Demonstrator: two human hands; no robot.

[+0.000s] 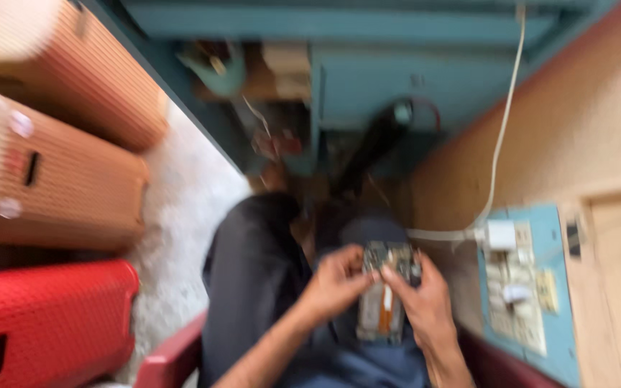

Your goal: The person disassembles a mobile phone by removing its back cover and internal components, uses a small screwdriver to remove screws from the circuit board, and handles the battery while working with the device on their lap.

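Note:
The frame is blurred by motion. Both hands hold an opened phone [384,298] over my lap, its circuit board and an orange ribbon showing. My left hand [333,284] grips the phone's left edge, fingers curled toward its top. My right hand [425,294] grips the right edge, with the thumb over the upper part of the board. My legs in dark trousers [253,273] stretch out below the phone.
Orange plastic stools [59,172] and a red one [44,323] are stacked at left. A teal bench [368,79] stands ahead. A blue switchboard [526,280] with a white plug and cable [501,144] hangs on the tan wall at right. A dark red seat edge [170,356] is below.

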